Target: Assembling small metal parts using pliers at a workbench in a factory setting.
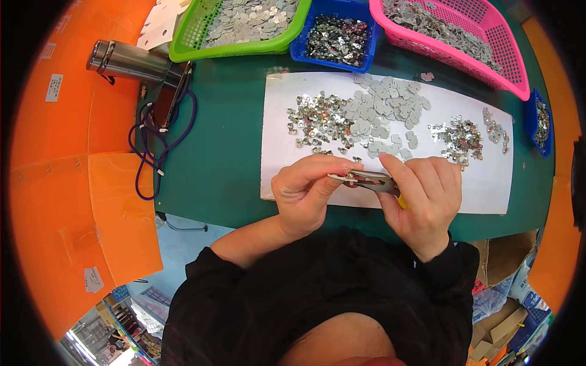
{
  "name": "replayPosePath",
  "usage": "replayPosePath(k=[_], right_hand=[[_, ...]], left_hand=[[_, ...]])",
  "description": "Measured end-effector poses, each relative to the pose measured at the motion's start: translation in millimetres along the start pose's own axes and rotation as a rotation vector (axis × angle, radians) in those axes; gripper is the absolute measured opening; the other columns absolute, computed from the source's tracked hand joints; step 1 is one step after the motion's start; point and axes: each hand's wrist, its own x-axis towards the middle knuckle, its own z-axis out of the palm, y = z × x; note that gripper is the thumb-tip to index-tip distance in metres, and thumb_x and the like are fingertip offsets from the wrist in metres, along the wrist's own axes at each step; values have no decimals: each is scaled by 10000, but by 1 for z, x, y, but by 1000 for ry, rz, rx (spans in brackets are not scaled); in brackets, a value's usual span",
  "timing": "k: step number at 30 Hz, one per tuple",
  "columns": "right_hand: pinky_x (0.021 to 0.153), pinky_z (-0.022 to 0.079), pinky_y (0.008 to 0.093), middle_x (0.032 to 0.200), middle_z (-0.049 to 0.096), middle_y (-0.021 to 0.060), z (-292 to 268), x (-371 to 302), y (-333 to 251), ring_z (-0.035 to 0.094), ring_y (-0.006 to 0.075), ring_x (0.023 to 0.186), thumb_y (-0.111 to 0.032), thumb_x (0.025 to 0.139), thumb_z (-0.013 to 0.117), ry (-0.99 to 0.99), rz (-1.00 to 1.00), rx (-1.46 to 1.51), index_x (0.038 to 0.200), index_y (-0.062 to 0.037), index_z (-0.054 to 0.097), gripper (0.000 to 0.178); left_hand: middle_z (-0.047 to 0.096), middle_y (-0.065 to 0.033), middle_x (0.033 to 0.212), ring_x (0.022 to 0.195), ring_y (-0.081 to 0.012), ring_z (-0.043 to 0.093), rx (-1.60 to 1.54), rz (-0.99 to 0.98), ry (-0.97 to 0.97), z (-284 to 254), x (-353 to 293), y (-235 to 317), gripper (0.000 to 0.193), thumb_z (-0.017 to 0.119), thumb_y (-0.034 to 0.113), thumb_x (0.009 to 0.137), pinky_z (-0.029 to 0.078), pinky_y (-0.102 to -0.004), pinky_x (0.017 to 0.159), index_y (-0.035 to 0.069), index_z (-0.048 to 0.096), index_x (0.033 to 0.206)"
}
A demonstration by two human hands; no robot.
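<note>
My right hand [430, 198] is closed around a pair of pliers [372, 180] with a bit of yellow handle showing. Their jaws point left and meet a small flat pale piece [342, 179], pinched between the thumb and fingers of my left hand [305, 195]. Fingertips hide much of this piece. Beyond my hands, loose shiny metal clips [320, 119] lie heaped beside a spread of flat grey plates [390, 104]. A smaller heap of metal parts [461, 139] lies to the right. All rest on a white board [274, 146].
Along the far edge stand a green basket [238, 52], a blue tray [332, 66] and a pink basket [467, 67], all holding metal parts. A small blue container [531, 125] sits far right. A steel flask [131, 61], phone [165, 104] and purple cord [194, 122] lie left.
</note>
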Motion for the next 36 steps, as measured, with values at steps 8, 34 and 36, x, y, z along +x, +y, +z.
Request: replayPosePath(k=[8,34,36], right_hand=[[600,355,339,759,506,-11,1,-5,3,475,192,680,-253,618,786,-28,-24,-48,1056,-111,706,467],[589,455,240,721,640,53,-5,3,24,593,119,626,-388,1049,439,-951,682,1611,804,10,651,513],[581,446,235,716,641,64,-4,2,25,594,122,611,-418,1047,430,-953,747,1651,802,12,652,542]], left_hand=[[726,-178,995,845,-205,694,28,-9,2,0,0,1,136,647,2,919,551,-290,746,-35,688,1044],[682,-126,934,871,-206,684,53,-416,-97,9,17,28,211,510,142,1039,553,-350,811,-42,609,1013],[678,-127,951,871,-209,684,-27,-442,-84,9,16,26,211,508,143,1040,553,-347,811,-41,608,1020]])
